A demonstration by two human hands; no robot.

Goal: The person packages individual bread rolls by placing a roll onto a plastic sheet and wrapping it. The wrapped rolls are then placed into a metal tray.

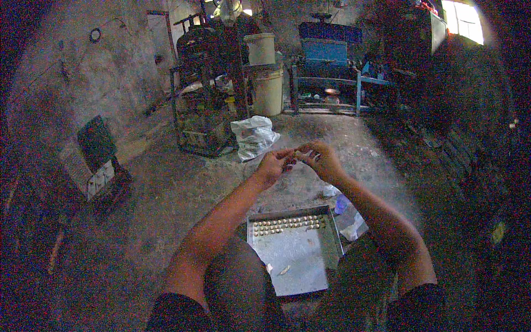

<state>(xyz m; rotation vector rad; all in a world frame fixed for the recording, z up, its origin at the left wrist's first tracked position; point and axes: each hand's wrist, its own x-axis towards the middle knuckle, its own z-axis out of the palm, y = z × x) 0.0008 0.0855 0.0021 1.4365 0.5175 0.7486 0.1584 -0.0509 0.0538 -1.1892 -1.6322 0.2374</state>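
Note:
My left hand (273, 167) and my right hand (323, 162) meet fingertip to fingertip above the floor, beyond the tray. Pinched between their fingers is a small pale piece (297, 154), too blurred to name. Nearer to me, between my knees, lies a shallow metal tray (296, 265). Short rows of small round pale balls (286, 224) line its far end. Two light scraps lie on the near part of the tray, one of them a thin flake (285, 270).
Right of the tray are a purple item (342, 204) and a crumpled white plastic bag (354, 227). A white sack (254, 137) stands ahead, before a dark metal frame (203, 103) and stacked plastic buckets (267, 89). A blue machine (325, 52) stands at the back.

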